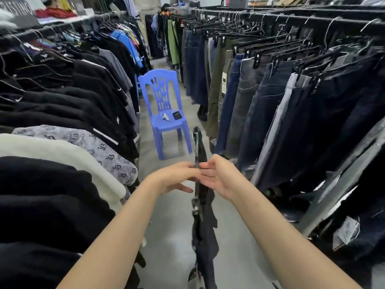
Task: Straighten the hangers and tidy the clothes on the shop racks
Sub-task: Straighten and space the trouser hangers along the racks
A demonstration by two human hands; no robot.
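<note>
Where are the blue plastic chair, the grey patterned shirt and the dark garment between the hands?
blue plastic chair (157,73), head view, top of backrest.
grey patterned shirt (89,142), head view, its shoulder.
dark garment (205,232), head view, hanging cloth.

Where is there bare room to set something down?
Bare grey floor runs between the shirt rack and trouser rack, up to the blue chair. Its seat front is free; a white item and black item sit behind. Both racks are packed.

My hands meet out front.
Both my arms reach forward; my left hand (175,177) and right hand (218,177) touch fingertips, fingers nearly straight.
</note>
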